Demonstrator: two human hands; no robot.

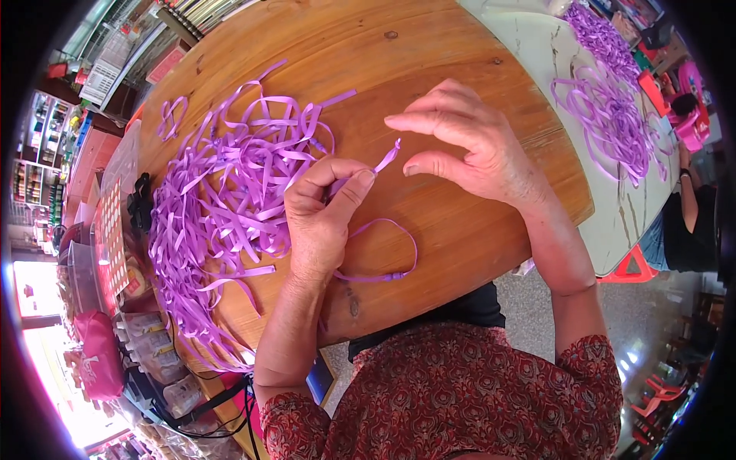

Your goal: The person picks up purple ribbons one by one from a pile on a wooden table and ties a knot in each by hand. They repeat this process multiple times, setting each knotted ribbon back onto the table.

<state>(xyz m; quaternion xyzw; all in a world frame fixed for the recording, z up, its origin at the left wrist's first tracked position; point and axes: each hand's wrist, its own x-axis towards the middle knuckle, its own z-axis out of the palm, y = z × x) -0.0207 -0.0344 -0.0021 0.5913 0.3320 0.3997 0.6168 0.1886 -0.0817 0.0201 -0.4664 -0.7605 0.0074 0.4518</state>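
Between its thumb and forefinger, my left hand (pixel 326 207) pinches a purple ribbon (pixel 389 157), whose narrow folded end pokes out past the fingertips. A loop of purple ribbon (pixel 415 249) curves over the table to the right of my left wrist, with a small wrapped spot near its bottom; whether it belongs to the same piece is hidden by the hand. My right hand (pixel 471 146) hovers just right of the ribbon's tip, thumb and forefinger apart, with nothing between them. Left of my hands lies a big tangled heap of purple ribbons (pixel 222 192).
The wooden table (pixel 460 222) carries the heap. At the right, a white marbled table (pixel 567 130) holds another bundle of purple ribbons (pixel 621 130), and a person (pixel 690 222) is beside it. Clear plastic boxes (pixel 88 276), bags and dark cables (pixel 245 414) crowd the left edge.
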